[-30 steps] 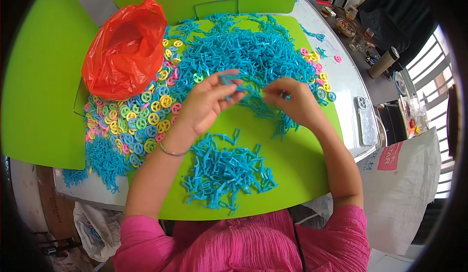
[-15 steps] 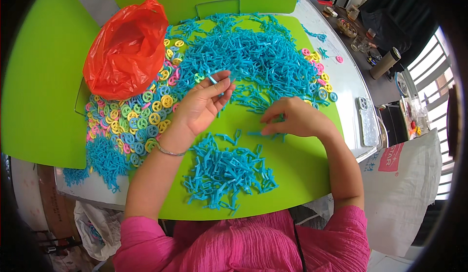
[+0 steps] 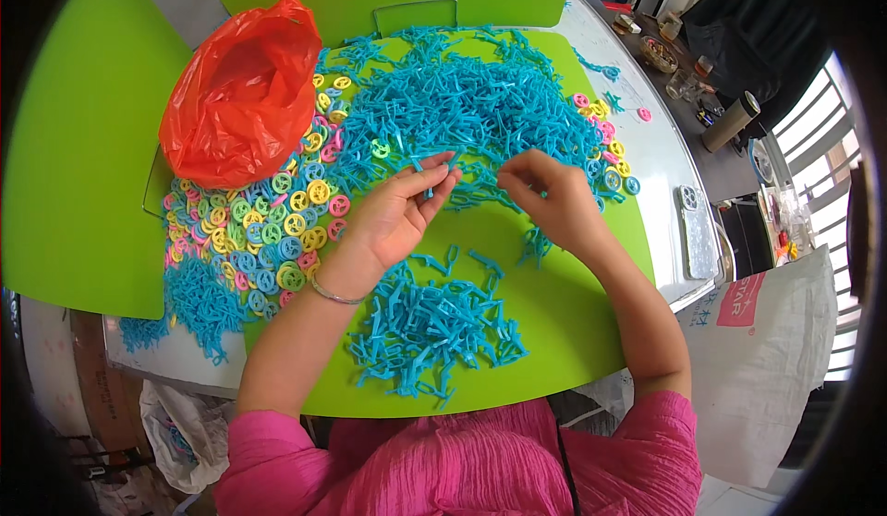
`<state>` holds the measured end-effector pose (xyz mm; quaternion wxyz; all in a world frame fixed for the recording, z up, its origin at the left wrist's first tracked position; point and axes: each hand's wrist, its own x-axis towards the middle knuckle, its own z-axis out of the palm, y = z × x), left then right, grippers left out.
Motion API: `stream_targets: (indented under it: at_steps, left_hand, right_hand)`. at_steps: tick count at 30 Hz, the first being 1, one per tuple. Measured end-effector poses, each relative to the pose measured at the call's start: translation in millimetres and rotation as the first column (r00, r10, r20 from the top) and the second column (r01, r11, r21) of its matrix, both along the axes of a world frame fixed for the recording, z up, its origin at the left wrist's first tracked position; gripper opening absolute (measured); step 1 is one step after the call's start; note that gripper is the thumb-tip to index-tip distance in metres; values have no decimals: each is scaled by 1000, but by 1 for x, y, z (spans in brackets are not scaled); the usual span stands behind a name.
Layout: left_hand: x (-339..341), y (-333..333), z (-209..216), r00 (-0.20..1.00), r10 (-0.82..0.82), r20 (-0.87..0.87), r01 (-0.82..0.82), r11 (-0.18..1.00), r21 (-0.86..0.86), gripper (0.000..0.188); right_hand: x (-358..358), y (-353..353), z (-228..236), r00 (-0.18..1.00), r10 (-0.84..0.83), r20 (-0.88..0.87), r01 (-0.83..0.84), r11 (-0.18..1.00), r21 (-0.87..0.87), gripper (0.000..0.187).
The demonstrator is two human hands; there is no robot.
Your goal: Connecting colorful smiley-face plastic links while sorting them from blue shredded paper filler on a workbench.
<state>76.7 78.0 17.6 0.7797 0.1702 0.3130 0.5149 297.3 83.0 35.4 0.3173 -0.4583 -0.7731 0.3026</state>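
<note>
Between the thumb and fingers of my left hand (image 3: 411, 204) is a small blue plastic piece (image 3: 425, 180), its ends sticking out past the fingertips. Close by on the right, my right hand (image 3: 552, 197) has its fingers curled in a pinch; whatever they hold is hidden. Beyond both hands spreads a large heap of thin, forked blue plastic pieces (image 3: 462, 96). A smaller pile of blue pieces (image 3: 434, 331) lies nearer me. Beneath my right hand, a few linked-looking blue pieces (image 3: 534, 244) rest on the green board (image 3: 564, 331).
An open red plastic bag (image 3: 238, 100) stands at the left, above many small colourful wheel-shaped rings (image 3: 268, 234). Another blue cluster (image 3: 203, 294) lies at the left edge. On the right are a phone (image 3: 695, 230), a cylindrical flask (image 3: 732, 121) and a white sack (image 3: 767, 350).
My right hand has moved up and closer to my left hand, leaving a blue piece at the near pile's edge. My left hand has lowered slightly and shifted right, still pinching its piece.
</note>
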Motion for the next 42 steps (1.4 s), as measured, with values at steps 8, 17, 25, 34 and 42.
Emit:
stream_targets:
  at_steps: [8,17,25,34,42]
  left_hand:
    - [11,-8,3,998,2,62,2,998,-69,15]
    - [16,-13,0,984,-111,137,115,993,-25,20]
    - [17,-15,1,984,-80,157,94,992,-81,20]
    - [17,-15,1,981,-63,181,79,994,-82,17]
    - [23,-21,4,999,-22,37,21,999,28,17]
  right_hand:
    - [-12,-12,-1,966,-75,-246,138,959,248,16]
    - [-14,-8,-7,980,-96,-173,173,842,511,15]
    - [-15,-8,-6,981,-103,-164,180,795,579,15]
    - [-15,-10,-6,985,-106,-138,168,784,597,15]
    - [-19,-16,-4,974,-110,-196,196,846,496,14]
